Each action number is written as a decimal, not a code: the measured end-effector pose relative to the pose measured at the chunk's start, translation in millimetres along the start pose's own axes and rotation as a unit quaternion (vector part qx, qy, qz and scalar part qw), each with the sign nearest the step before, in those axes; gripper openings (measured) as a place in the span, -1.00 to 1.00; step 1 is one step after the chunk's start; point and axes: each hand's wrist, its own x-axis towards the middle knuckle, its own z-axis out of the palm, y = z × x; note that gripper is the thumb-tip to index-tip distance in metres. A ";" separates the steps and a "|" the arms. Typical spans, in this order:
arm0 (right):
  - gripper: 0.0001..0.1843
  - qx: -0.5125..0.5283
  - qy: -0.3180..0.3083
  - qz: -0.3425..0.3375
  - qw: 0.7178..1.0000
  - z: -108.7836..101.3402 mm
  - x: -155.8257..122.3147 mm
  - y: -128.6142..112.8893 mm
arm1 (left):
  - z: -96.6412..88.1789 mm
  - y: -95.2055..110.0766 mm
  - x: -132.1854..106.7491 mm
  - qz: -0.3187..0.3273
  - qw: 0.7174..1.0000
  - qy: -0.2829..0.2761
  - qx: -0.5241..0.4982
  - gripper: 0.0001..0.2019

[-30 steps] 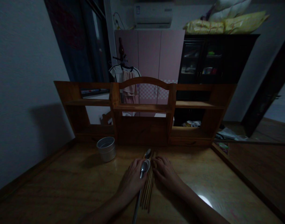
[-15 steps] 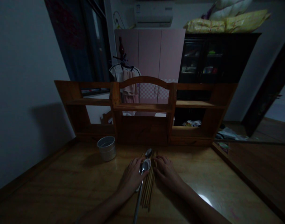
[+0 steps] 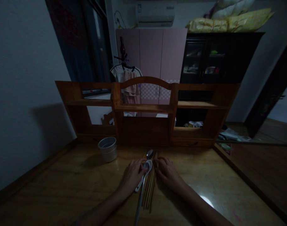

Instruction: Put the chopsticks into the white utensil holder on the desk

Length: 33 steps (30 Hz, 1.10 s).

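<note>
A bundle of wooden chopsticks lies on the wooden table, running away from me. Two spoons lie with it: a white one and a long metal one; a further metal spoon bowl shows at the far end. My left hand rests on the left side of the bundle, fingers curled over the white spoon. My right hand lies flat on the right side, fingertips touching the chopsticks.
A small metal cup stands on the table to the far left of my hands. A wooden shelf unit runs along the table's back edge. A wall bounds the left side. The room is dim.
My left hand has shifted slightly and the white spoon now lies more angled under its fingers. The right hand has barely moved.
</note>
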 end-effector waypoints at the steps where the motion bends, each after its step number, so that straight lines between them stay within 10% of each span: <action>1: -0.60 0.000 0.000 0.001 1.000 0.2 0.0 0.2 | 1.0 -1.5 0.7 -0.004 1.000 0.001 -0.001 -0.66; 33: -0.62 0.004 -0.007 0.001 1.000 -4.1 0.4 -2.9 | 4.2 0.6 2.7 0.020 0.999 0.036 -0.013 -0.85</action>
